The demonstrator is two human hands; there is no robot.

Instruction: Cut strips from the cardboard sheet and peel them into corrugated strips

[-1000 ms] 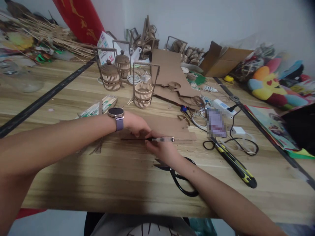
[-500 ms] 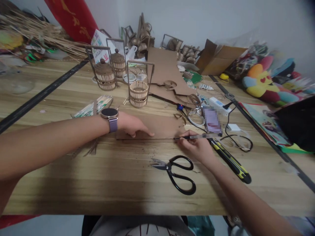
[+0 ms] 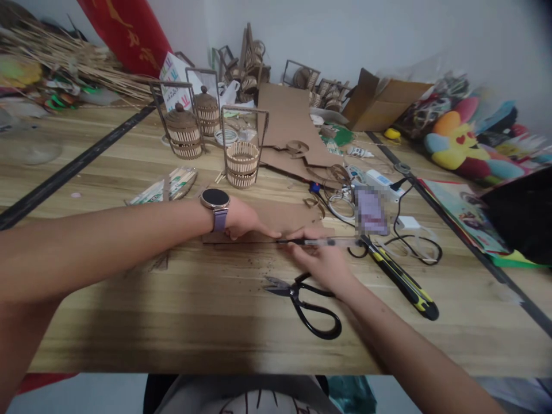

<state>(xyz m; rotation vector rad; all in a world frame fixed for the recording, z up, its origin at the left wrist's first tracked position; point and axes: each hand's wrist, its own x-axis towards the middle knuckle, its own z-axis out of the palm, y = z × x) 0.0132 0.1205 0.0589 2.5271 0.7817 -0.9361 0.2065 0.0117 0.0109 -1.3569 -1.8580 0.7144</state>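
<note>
A brown cardboard strip (image 3: 293,215) lies on the wooden table in front of me. My left hand (image 3: 244,221), with a watch on its wrist, presses on the strip, index finger stretched to the right and the other fingers partly hidden. Pinched in my right hand (image 3: 317,253) is a pen (image 3: 332,241), held almost flat. Its dark tip touches the strip's near edge, close to my left fingertip. Just below my right hand lie black-handled scissors (image 3: 297,296), blades apart. A yellow-and-black utility knife (image 3: 403,279) rests to the right.
Small lidded wooden buckets (image 3: 183,135) and an open bucket (image 3: 242,164) stand behind the strip. Larger cardboard (image 3: 284,115) lies farther back. On the right are a phone (image 3: 371,211), cables and a power strip (image 3: 383,183). Packaged sticks (image 3: 166,187) lie at left.
My right hand has moved left with the pen along the strip's near edge. My left hand has shifted right, so the two hands are now close together.
</note>
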